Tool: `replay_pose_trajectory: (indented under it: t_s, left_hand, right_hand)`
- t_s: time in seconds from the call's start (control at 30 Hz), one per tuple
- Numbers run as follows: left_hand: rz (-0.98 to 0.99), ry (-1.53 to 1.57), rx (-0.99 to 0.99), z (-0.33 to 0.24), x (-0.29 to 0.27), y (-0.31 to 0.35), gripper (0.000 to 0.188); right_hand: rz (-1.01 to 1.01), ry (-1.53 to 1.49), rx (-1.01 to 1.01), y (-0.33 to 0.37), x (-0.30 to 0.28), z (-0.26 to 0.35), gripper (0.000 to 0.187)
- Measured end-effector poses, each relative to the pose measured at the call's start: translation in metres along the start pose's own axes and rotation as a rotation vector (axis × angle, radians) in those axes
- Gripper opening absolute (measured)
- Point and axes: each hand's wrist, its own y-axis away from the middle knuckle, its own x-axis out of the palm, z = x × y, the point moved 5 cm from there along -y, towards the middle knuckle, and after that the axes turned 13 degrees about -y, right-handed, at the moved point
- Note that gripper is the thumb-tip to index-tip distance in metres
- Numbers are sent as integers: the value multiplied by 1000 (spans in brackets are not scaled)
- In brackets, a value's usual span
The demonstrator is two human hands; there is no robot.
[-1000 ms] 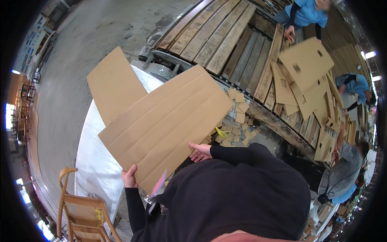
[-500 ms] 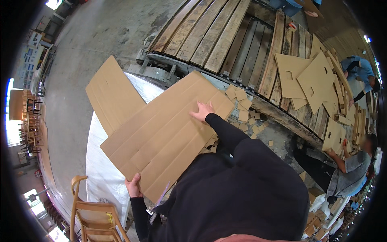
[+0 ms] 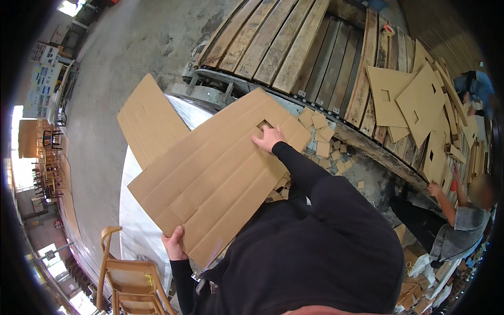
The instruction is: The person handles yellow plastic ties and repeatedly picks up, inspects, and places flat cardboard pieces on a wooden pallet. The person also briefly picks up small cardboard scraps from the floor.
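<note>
A large brown cardboard sheet (image 3: 210, 173) with parallel creases lies slanted in front of me. My left hand (image 3: 174, 244) grips its near-left edge, thumb on top and the other fingers hidden underneath. Toward the sheet's far right end is a small square cut-out (image 3: 263, 125). My right hand (image 3: 270, 139) is at this opening, its fingertips bent into it and partly hidden, the thumb against the board beside it. A second cardboard sheet (image 3: 152, 118) lies farther left, partly covered by the first, on a white-wrapped surface (image 3: 139, 215).
A wooden-slat conveyor (image 3: 278, 47) runs along the far side, with cut cardboard sheets (image 3: 417, 107) piled at its right. Small cardboard squares (image 3: 323, 134) litter its near side. At right, a person (image 3: 457, 226) handles cardboard. A wooden chair (image 3: 131, 278) stands at lower left.
My right hand has gone from spread flat on the sheet to bent fingers in the cut-out, which now shows as an opening. My left hand keeps its grip.
</note>
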Motion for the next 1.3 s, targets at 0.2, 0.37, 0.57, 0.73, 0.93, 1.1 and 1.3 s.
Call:
replay_pose_trajectory:
  t_s: [0.2, 0.37, 0.57, 0.73, 0.93, 1.1, 1.3]
  left_hand:
    - [43, -19, -25, 1, 3, -2, 46]
    - [65, -95, 92, -9, 8, 1, 44]
    - [57, -38, 24, -17, 6, -11, 48]
    - [98, 37, 5, -9, 4, -25, 49]
    - [106, 14, 45, -2, 0, -23, 48]
    - [83, 39, 21, -3, -1, -27, 49]
    - [59, 33, 4, -4, -1, -29, 48]
  right_hand:
    - [160, 72, 83, 1, 8, -5, 81]
    - [113, 7, 241, -9, 7, -21, 82]
    - [98, 49, 195, -10, 16, -15, 77]
    - [-45, 94, 39, -10, 8, -7, 77]
    - [187, 71, 267, -18, 29, -15, 78]
    - [170, 48, 306, -24, 28, -11, 77]
    - [-311, 86, 96, -16, 33, -7, 76]
